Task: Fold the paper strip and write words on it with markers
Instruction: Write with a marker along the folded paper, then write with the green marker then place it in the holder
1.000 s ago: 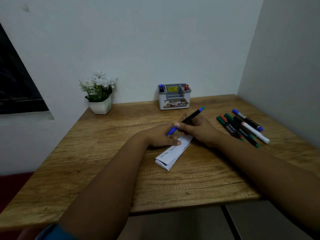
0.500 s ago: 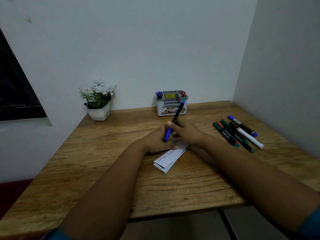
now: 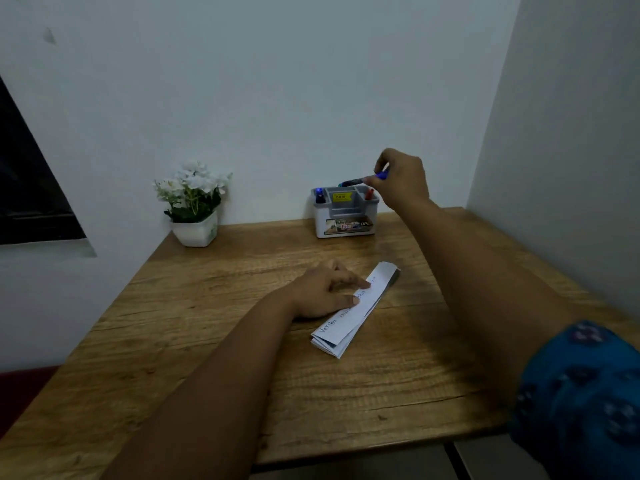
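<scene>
Change: right hand point(image 3: 401, 181) has lifted the blue marker point(image 3: 363, 180) off the strip to above the holder point(image 3: 344, 211) at the desk's back edge, pinching it.
Left hand point(image 3: 327, 292): fingers spread, still pressing the folded paper strip point(image 3: 356, 308) mid-desk.
Meaning: this line of writing looks finished; marker probably being stowed.

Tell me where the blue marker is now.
In the head view, the marker is held in the right hand, raised just above the grey holder at the back of the desk.

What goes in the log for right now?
right hand: holds blue marker over organizer | left hand: pins folded paper strip
</scene>
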